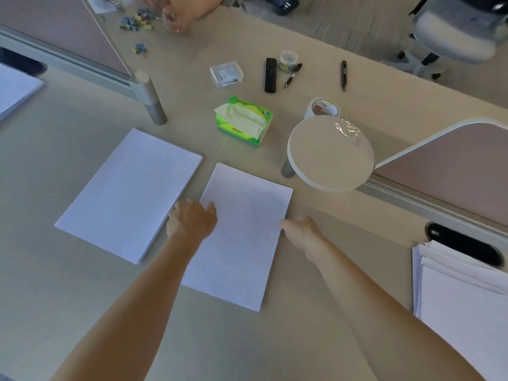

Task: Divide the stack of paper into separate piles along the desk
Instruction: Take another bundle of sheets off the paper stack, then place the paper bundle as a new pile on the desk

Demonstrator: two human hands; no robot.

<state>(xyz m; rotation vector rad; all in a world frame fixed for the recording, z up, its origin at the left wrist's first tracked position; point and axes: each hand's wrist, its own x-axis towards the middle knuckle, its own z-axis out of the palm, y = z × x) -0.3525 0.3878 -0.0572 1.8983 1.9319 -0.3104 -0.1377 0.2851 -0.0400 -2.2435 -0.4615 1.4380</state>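
Observation:
A thin white paper pile lies in the middle of the beige desk. My left hand rests on its left edge, thumb on the sheet. My right hand touches its right edge, fingers curled down beside it. A thicker white pile lies just to the left. The loose source stack, its sheets fanned, sits at the right edge. Another pile shows at the far left. Whether either hand grips the sheets is unclear.
Behind the piles stand a green tissue pack, a round raised shelf, a tape roll, a black remote, pens and a clear box. Partition panels flank the desk. Another person's hands handle binder clips at the far end.

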